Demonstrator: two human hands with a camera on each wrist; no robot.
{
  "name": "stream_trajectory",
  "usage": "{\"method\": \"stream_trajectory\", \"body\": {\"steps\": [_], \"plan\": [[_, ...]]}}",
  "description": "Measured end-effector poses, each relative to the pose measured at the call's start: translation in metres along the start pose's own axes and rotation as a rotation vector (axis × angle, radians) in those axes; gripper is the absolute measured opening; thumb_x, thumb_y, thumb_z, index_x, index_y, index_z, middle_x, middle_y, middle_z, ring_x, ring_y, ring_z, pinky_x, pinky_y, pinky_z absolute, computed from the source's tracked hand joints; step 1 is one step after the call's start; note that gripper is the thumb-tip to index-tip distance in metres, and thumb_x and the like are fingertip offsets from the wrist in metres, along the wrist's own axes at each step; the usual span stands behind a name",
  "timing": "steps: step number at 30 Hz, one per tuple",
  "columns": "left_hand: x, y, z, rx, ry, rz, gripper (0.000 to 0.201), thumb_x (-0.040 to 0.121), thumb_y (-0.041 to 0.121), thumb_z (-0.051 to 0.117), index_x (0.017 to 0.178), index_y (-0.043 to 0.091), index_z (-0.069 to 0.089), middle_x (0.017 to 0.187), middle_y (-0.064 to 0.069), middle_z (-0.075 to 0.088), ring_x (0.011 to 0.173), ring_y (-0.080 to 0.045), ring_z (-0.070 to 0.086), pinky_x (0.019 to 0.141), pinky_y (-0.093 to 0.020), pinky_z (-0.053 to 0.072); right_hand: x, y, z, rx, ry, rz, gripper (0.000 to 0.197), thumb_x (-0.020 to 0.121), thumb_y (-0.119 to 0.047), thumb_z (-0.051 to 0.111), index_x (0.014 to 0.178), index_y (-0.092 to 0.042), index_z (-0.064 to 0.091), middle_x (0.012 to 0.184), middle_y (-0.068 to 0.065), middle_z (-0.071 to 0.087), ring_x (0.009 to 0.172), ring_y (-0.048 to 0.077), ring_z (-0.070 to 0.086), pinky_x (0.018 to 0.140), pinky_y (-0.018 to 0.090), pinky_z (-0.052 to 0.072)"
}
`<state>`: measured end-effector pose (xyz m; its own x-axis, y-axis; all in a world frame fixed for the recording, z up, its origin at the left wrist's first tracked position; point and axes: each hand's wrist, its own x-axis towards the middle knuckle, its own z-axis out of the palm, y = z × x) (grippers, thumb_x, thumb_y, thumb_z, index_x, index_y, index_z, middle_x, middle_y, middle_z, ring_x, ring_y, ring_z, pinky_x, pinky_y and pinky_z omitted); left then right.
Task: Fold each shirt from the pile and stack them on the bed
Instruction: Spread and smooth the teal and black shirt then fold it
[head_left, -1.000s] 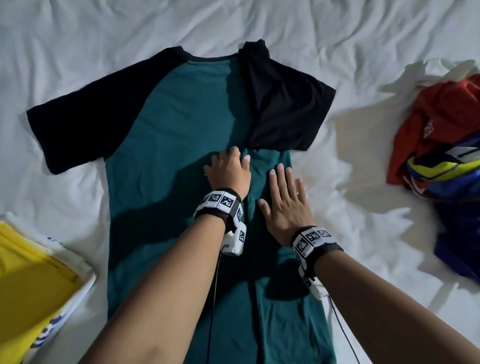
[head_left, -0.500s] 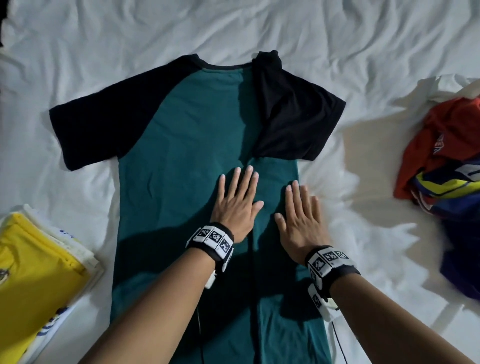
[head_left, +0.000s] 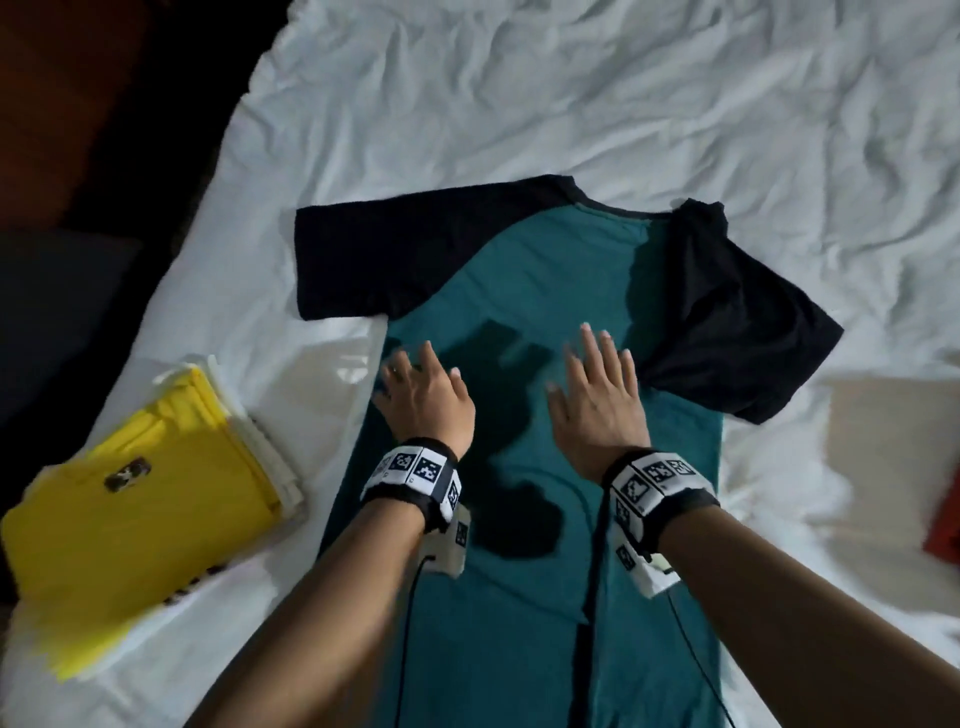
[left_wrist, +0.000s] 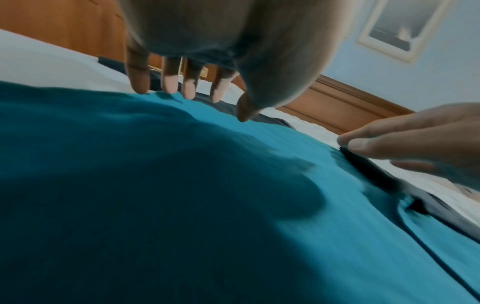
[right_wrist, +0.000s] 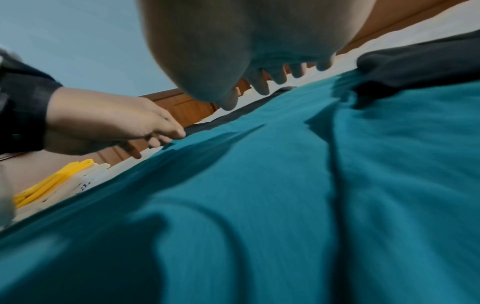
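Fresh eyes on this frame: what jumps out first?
The teal shirt with black sleeves, spread down the middle of the white bed, its right side already folded inward. Both hands hover over its chest: left hand near the shirt's left edge, right hand mid-chest. A yellow folded shirt tops the stack at left.

Both bare forearms reach up from the bottom of the head view, each with a black-and-white marker band strapped at the wrist. The left hand (head_left: 423, 400) sits left of centre, palm down, fingers spread and slightly bent, tips pointing toward the upper left. The right hand (head_left: 600, 402) lies beside it near the frame's centre, palm down, fingers straight and together, thumb angled out to the left. The two hands are apart.
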<state>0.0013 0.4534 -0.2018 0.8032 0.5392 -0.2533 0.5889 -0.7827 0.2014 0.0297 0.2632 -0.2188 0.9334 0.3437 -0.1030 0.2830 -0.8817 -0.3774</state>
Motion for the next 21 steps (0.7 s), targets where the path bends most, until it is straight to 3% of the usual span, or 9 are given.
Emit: {"method": "stream_trajectory", "body": {"steps": [3,6,11,14,18,20,21], "plan": [[0.027,-0.016,-0.013,-0.029,-0.011,-0.101,0.049,0.104,0.038,0.046,0.144,0.010,0.038,0.145,-0.015,0.041,0.133,-0.037,0.039,0.103,-0.054,0.037,0.051,-0.029,-0.006,-0.050,-0.017,-0.064,0.048,0.102,-0.034,0.046,0.142,-0.007,0.048,0.152,0.015,0.042,0.139,0.038,0.037,0.116,0.051,0.027],[0.051,-0.027,-0.014,-0.075,-0.030,-0.173,0.047,0.104,0.041,0.047,0.137,0.007,0.042,0.138,-0.015,0.046,0.129,-0.035,0.045,0.100,-0.054,0.039,0.103,-0.056,-0.007,-0.074,-0.085,-0.064,0.037,0.103,-0.034,0.043,0.129,-0.010,0.055,0.131,0.012,0.052,0.122,0.035,0.044,0.100,0.049,0.038],[0.075,-0.035,-0.005,-0.117,-0.053,-0.185,0.041,0.103,0.041,0.049,0.129,0.009,0.048,0.131,-0.012,0.053,0.123,-0.033,0.050,0.096,-0.049,0.043,0.186,-0.089,0.004,-0.023,-0.145,-0.028,0.035,0.104,-0.034,0.044,0.128,-0.011,0.057,0.129,0.014,0.055,0.121,0.037,0.051,0.093,0.046,0.045],[0.077,-0.040,-0.002,-0.124,-0.042,-0.142,0.041,0.101,0.037,0.053,0.130,0.007,0.051,0.125,-0.013,0.058,0.118,-0.036,0.053,0.091,-0.048,0.043,0.225,-0.104,0.007,0.021,-0.162,0.021,0.042,0.104,-0.035,0.044,0.142,-0.018,0.046,0.133,0.013,0.057,0.120,0.038,0.056,0.088,0.046,0.047],[0.078,-0.044,-0.004,-0.148,-0.058,-0.123,0.039,0.100,0.037,0.054,0.125,0.008,0.055,0.119,-0.012,0.062,0.115,-0.035,0.055,0.090,-0.048,0.043,0.257,-0.116,0.008,0.034,-0.190,0.100,0.064,0.106,-0.038,0.040,0.162,-0.024,0.011,0.129,0.019,0.061,0.111,0.040,0.061,0.077,0.042,0.043],[0.078,-0.045,-0.005,-0.159,-0.073,-0.114,0.037,0.101,0.037,0.053,0.125,0.009,0.057,0.119,-0.011,0.064,0.115,-0.035,0.055,0.091,-0.047,0.043,0.267,-0.118,0.008,0.041,-0.174,0.139,0.065,0.107,-0.039,0.039,0.162,-0.025,0.008,0.124,0.020,0.062,0.106,0.042,0.062,0.074,0.041,0.040],[0.078,-0.046,-0.005,-0.168,-0.079,-0.106,0.035,0.101,0.036,0.052,0.123,0.009,0.057,0.118,-0.011,0.065,0.114,-0.035,0.056,0.091,-0.047,0.043,0.271,-0.119,0.008,0.043,-0.163,0.151,0.062,0.107,-0.038,0.040,0.160,-0.024,0.013,0.123,0.021,0.062,0.105,0.043,0.062,0.074,0.041,0.040]]}}
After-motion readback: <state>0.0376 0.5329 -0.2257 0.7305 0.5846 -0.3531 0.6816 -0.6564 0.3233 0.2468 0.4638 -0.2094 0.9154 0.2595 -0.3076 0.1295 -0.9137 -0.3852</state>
